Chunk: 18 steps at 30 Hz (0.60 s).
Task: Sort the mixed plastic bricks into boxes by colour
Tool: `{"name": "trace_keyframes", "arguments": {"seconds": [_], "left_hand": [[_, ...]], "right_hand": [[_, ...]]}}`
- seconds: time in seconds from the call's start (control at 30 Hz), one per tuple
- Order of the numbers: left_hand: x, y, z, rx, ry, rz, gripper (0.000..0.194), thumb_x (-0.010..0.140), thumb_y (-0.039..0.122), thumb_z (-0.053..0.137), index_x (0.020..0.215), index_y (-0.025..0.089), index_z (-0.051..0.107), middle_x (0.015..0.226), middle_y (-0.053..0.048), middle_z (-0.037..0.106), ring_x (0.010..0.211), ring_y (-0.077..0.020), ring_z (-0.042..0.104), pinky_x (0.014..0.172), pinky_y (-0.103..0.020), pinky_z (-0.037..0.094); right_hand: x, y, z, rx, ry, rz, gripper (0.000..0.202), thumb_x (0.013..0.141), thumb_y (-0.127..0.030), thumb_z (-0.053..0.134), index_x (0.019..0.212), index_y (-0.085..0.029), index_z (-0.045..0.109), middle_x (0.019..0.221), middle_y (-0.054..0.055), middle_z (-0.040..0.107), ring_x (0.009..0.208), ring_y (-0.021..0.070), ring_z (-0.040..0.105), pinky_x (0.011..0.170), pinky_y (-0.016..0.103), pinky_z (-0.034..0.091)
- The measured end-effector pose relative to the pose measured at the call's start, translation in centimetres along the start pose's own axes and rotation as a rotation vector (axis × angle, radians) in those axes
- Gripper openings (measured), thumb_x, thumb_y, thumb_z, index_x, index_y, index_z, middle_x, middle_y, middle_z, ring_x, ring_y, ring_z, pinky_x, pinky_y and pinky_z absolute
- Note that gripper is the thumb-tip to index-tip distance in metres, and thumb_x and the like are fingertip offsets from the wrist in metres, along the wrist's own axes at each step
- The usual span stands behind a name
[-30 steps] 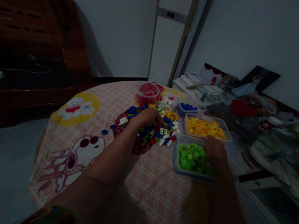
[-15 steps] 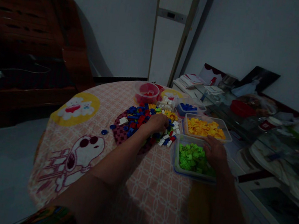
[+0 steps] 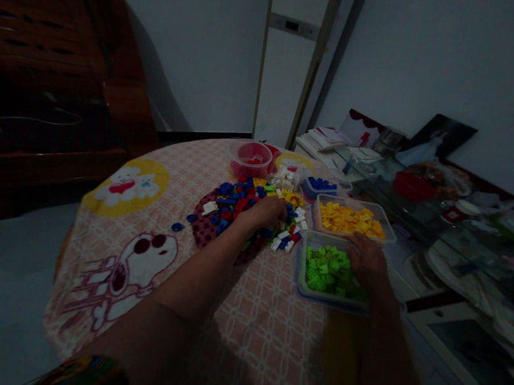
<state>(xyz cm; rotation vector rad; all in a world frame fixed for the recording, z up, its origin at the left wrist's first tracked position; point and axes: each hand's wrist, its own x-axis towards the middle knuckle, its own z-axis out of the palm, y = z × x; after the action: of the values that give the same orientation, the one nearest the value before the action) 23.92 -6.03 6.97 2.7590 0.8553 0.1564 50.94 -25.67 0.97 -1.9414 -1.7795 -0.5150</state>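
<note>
My left hand (image 3: pixel 269 212) reaches into a mixed heap of toy building bricks (image 3: pixel 236 201), its fingers bent down and closed among the pieces. What they hold, if anything, is hidden. The heap is blue, red, white, yellow and green and lies on a dark red mat with holes (image 3: pixel 203 228). At the right, my right hand (image 3: pixel 366 260) rests over the far right side of a clear tub (image 3: pixel 301 276) of green bricks (image 3: pixel 329 271), fingers loosely apart. Just beyond its fingertips stands a tub (image 3: pixel 388 235) of yellow bricks (image 3: pixel 352 219).
Farther back are a tub of blue bricks (image 3: pixel 320 184) and a round pink bowl (image 3: pixel 248 162) with red bricks. Two blue round pieces lie left of the heap, one a blue disc (image 3: pixel 177 227). A cluttered glass table (image 3: pixel 404 208) adjoins on the right; a wooden bench (image 3: pixel 125 102) stands left.
The whole view has shifted slightly. My left hand stays at the heap with a small change in its pose, and my right hand keeps its place at the green tub.
</note>
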Motion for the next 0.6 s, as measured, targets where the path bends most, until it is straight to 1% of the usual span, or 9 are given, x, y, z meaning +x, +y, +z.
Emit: {"name": "trace_keyframes", "arguments": {"seconds": [0.07, 0.17, 0.23, 0.3, 0.4, 0.53, 0.6], "left_hand": [[0.1, -0.5, -0.3, -0.068, 0.008, 0.010, 0.041, 0.064, -0.002, 0.059, 0.091, 0.020, 0.081, 0.090, -0.003, 0.079, 0.085, -0.0173, 0.069, 0.077, -0.020, 0.049], [0.0, -1.1, -0.7, -0.128, 0.037, -0.006, 0.041, 0.063, -0.001, 0.058, 0.089, 0.019, 0.082, 0.083, -0.002, 0.078, 0.080, -0.0162, 0.069, 0.074, -0.019, 0.048], [-0.1, -1.1, -0.8, -0.145, 0.036, -0.008, 0.038, 0.064, 0.001, 0.059, 0.088, 0.020, 0.082, 0.080, -0.002, 0.078, 0.076, -0.0153, 0.068, 0.072, -0.019, 0.048], [-0.2, -0.7, -0.7, -0.150, 0.008, 0.015, 0.034, 0.065, 0.004, 0.062, 0.087, 0.020, 0.082, 0.079, -0.001, 0.077, 0.074, -0.0149, 0.068, 0.071, -0.019, 0.047], [-0.5, 0.5, -0.5, -0.073, -0.037, 0.016, 0.027, 0.064, 0.008, 0.066, 0.083, 0.020, 0.081, 0.080, -0.003, 0.076, 0.077, -0.0181, 0.068, 0.071, -0.022, 0.048], [-0.7, 1.6, -0.3, 0.097, 0.002, -0.055, 0.023, 0.065, 0.007, 0.066, 0.082, 0.016, 0.079, 0.096, -0.011, 0.075, 0.091, -0.0247, 0.068, 0.074, -0.027, 0.050], [-0.8, 1.6, -0.4, 0.106, -0.011, -0.064, 0.020, 0.065, 0.010, 0.067, 0.081, 0.016, 0.078, 0.094, -0.011, 0.075, 0.090, -0.0247, 0.068, 0.074, -0.027, 0.050]], "right_hand": [[0.0, 0.0, 0.1, -0.008, 0.004, 0.006, 0.039, 0.093, -0.032, 0.044, 0.120, -0.018, 0.068, 0.126, 0.016, 0.067, 0.119, 0.0306, 0.061, 0.105, 0.052, 0.047], [-0.1, -0.1, 0.1, -0.009, 0.001, 0.007, 0.038, 0.093, -0.031, 0.044, 0.120, -0.020, 0.068, 0.127, 0.015, 0.067, 0.119, 0.0304, 0.061, 0.105, 0.052, 0.047], [-0.2, -0.1, 0.1, -0.008, 0.009, -0.002, 0.037, 0.093, -0.031, 0.045, 0.119, -0.019, 0.068, 0.127, 0.015, 0.066, 0.118, 0.0302, 0.061, 0.105, 0.051, 0.047], [-0.2, -0.2, 0.1, -0.012, 0.031, -0.008, 0.037, 0.093, -0.031, 0.044, 0.118, -0.016, 0.068, 0.126, 0.016, 0.067, 0.118, 0.0298, 0.061, 0.105, 0.050, 0.046], [-0.2, -0.2, 0.1, -0.021, 0.036, 0.000, 0.038, 0.093, -0.031, 0.044, 0.117, -0.015, 0.068, 0.126, 0.017, 0.067, 0.118, 0.0299, 0.061, 0.105, 0.050, 0.046], [0.0, -0.1, 0.1, -0.012, -0.010, 0.008, 0.037, 0.091, -0.029, 0.045, 0.116, -0.016, 0.069, 0.126, 0.017, 0.067, 0.117, 0.0309, 0.061, 0.104, 0.051, 0.047], [0.1, 0.0, 0.1, -0.016, -0.014, 0.015, 0.037, 0.091, -0.029, 0.045, 0.115, -0.015, 0.070, 0.125, 0.017, 0.067, 0.116, 0.0312, 0.062, 0.104, 0.051, 0.047]]}}
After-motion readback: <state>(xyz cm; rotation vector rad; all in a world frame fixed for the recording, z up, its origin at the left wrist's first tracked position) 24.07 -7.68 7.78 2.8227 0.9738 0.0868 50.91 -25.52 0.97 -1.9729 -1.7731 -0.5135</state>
